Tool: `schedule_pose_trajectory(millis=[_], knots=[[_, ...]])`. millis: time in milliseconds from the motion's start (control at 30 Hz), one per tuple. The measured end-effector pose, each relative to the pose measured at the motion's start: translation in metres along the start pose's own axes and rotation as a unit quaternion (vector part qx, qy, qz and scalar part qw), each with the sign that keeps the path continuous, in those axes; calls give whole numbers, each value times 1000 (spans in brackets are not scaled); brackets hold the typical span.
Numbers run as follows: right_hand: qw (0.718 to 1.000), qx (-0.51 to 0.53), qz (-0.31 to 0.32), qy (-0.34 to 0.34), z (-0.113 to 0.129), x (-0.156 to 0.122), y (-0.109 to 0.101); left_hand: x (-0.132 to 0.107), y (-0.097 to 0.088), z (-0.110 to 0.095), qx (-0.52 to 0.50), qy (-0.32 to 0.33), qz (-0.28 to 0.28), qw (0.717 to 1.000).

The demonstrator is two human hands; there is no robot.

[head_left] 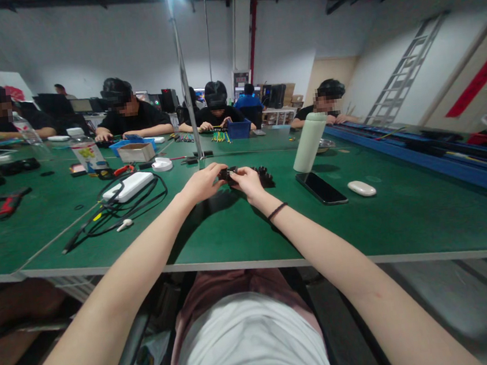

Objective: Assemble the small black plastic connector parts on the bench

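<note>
My left hand [204,183] and my right hand [249,184] meet above the green table, fingers closed. Between their fingertips is a small dark part [226,175], too covered to make out fully. Something small and light-coloured shows at the right thumb. Just beyond my right hand, a black piece with a row of toothed segments [265,176] sticks out; whether it joins the part in my fingers cannot be seen. A dark hair tie [277,211] circles my right wrist.
Left of my hands are a white power bank [128,187], a black cable [89,225] and an earbud [125,224]. At right stand a pale green bottle [309,143], a phone [322,188] and a white case [361,188]. A metal pole [184,78] rises ahead; several people sit opposite.
</note>
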State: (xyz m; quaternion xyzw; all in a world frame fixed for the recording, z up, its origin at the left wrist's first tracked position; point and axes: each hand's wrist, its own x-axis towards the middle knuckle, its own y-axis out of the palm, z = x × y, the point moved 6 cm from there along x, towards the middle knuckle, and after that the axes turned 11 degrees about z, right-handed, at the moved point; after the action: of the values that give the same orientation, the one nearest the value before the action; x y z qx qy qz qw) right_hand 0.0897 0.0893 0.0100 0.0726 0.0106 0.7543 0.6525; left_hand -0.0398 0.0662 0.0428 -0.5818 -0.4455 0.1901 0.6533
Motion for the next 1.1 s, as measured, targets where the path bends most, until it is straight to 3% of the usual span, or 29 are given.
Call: schedule_pose_trajectory(millis=[533,767,933,1100], knots=[[997,54,26,43,0,-7,8,1,3,0,-6,1,12,1000],[980,158,53,110,-8,-13,12,0,2,-4,61,-11,63,996],[955,233,99,157,-15,-13,21,-1,-3,-10,60,14,59,996],[948,238,100,188,-25,-11,26,-3,-12,-22,55,43,49,996]])
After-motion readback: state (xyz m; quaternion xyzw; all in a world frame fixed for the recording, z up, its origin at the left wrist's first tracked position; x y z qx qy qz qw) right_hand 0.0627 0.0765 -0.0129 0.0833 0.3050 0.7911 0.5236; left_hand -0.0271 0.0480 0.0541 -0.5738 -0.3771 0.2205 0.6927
